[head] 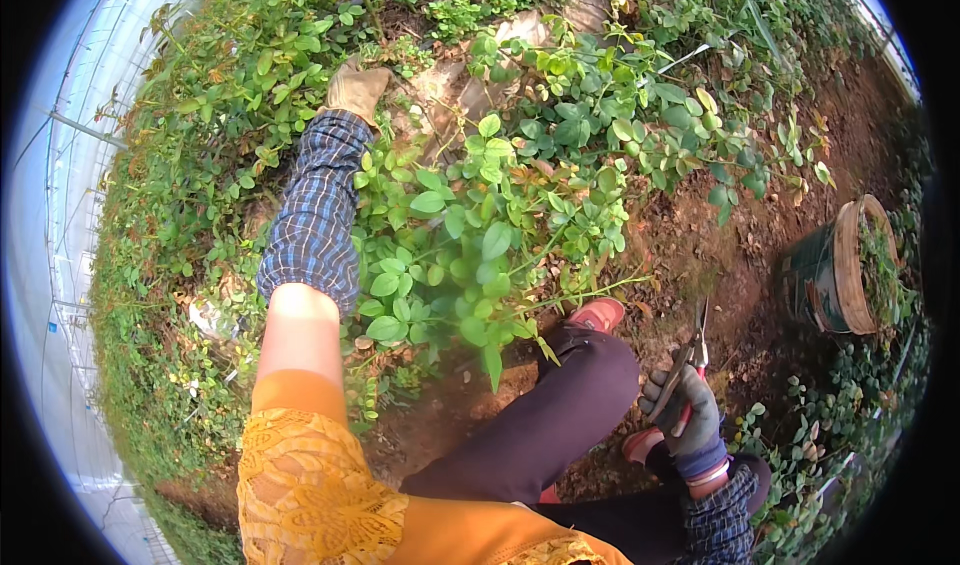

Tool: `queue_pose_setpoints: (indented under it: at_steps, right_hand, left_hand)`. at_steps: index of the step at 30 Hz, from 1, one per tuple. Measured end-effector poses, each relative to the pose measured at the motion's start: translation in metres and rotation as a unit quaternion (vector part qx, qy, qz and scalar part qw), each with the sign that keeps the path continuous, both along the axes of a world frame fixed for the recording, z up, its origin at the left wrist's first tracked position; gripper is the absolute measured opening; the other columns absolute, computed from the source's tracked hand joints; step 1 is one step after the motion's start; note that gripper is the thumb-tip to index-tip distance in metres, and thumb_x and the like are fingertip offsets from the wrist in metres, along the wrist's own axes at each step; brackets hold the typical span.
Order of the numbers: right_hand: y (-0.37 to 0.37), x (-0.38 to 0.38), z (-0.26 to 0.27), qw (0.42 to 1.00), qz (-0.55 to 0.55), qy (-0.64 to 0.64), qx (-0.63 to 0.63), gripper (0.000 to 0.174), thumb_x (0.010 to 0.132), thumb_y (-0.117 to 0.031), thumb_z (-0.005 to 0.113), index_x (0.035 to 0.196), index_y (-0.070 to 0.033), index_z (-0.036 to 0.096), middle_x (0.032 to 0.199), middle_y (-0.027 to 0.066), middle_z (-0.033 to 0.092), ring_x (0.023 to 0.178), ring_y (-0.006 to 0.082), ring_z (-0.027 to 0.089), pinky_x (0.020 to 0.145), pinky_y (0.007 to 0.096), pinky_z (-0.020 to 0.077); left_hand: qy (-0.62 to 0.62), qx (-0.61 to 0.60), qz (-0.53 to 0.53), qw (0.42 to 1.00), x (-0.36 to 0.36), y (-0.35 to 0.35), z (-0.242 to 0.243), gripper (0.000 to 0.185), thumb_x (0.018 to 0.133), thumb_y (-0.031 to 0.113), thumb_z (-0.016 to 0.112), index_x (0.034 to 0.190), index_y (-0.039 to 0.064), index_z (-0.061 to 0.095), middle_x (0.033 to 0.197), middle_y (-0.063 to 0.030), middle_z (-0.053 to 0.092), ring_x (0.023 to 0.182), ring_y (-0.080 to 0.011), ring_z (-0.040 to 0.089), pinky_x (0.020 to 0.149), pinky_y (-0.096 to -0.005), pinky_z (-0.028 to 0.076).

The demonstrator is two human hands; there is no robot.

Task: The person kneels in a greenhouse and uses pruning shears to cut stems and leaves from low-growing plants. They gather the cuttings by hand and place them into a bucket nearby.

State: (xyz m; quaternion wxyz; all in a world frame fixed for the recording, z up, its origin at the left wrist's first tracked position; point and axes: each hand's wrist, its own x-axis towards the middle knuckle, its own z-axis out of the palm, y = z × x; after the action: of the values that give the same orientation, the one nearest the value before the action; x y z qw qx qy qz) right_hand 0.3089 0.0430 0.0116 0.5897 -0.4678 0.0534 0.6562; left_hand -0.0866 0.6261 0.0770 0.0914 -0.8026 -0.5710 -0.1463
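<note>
My left hand [358, 90], in a tan work glove, reaches far out among low leafy stems beside a patch of bare, pale ground. Its fingers are partly hidden, so what they touch or hold does not show. At the lower right, my right hand [686, 407] wears a grey glove with a blue cuff. It grips a pair of garden shears [700, 343] with worn, partly red handles, the blades directed away from me over the soil. Between my arms spreads a leafy bush that looks like a rose [480, 242], clear of the shears.
A dark bucket [814, 280] with a dirty pale rim leans at the right, holding green weeds or clippings [877, 265]. My bent leg [532, 415] and red shoe [598, 314] are close to the bush. Dense foliage [202, 160] lines the left, below greenhouse sheeting [71, 212].
</note>
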Motion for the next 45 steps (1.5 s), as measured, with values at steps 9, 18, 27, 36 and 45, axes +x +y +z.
queue_pose_setpoints:
  at_steps: [9,18,27,36,45]
  right_hand:
    - [-0.007,0.000,0.000,1.000,-0.016,0.007,0.016,0.048,0.098,-0.039,0.067,0.130,-0.008,0.051,0.117,0.0121,0.064,0.102,0.0284,0.067,0.088,0.0465,0.0573]
    - [-0.011,-0.004,0.017,0.998,-0.007,0.042,0.056,0.045,0.098,-0.037,0.067,0.131,-0.009,0.052,0.118,0.0132,0.065,0.102,0.0289,0.069,0.091,0.0498,0.0579]
    - [-0.019,0.010,0.053,0.993,-0.044,0.049,0.101,0.032,0.099,-0.031,0.069,0.121,-0.010,0.056,0.105,0.0052,0.065,0.090,0.0174,0.070,0.078,0.0353,0.0606]
    - [-0.058,0.022,0.065,0.988,-0.101,0.041,0.106,0.038,0.099,-0.032,0.069,0.126,-0.010,0.055,0.106,0.0058,0.063,0.095,0.0179,0.068,0.081,0.0353,0.0595]
    - [-0.066,0.045,0.063,0.930,-0.298,0.100,0.192,0.042,0.099,-0.035,0.068,0.129,-0.009,0.054,0.120,0.0161,0.064,0.107,0.0314,0.067,0.093,0.0507,0.0565]
  left_hand:
    - [0.259,0.034,0.010,0.965,0.020,-0.037,0.034,0.035,0.077,0.021,0.072,0.109,0.008,0.068,0.109,-0.0197,0.070,0.098,-0.0374,0.068,0.082,-0.0430,0.057]
    - [-0.387,-0.124,-0.327,0.853,0.068,-0.075,0.102,0.020,0.101,0.002,0.052,0.114,0.002,0.067,0.103,-0.0067,0.070,0.087,-0.0142,0.066,0.078,-0.0282,0.056]
    - [-0.207,0.310,-0.566,0.735,0.413,-0.316,0.211,0.011,0.104,0.014,0.060,0.111,0.006,0.062,0.084,-0.0071,0.066,0.063,-0.0097,0.065,0.055,-0.0223,0.059]
    - [-0.040,-0.248,-0.567,0.785,0.724,-0.430,0.101,0.075,0.081,0.040,0.079,0.144,0.008,0.055,0.118,-0.0123,0.071,0.109,-0.0213,0.068,0.096,-0.0323,0.055]
    - [-0.525,-0.603,-0.328,0.504,0.630,-0.393,0.088,0.032,0.095,0.002,0.059,0.126,0.007,0.057,0.099,-0.0141,0.066,0.082,-0.0239,0.069,0.063,-0.0399,0.061]
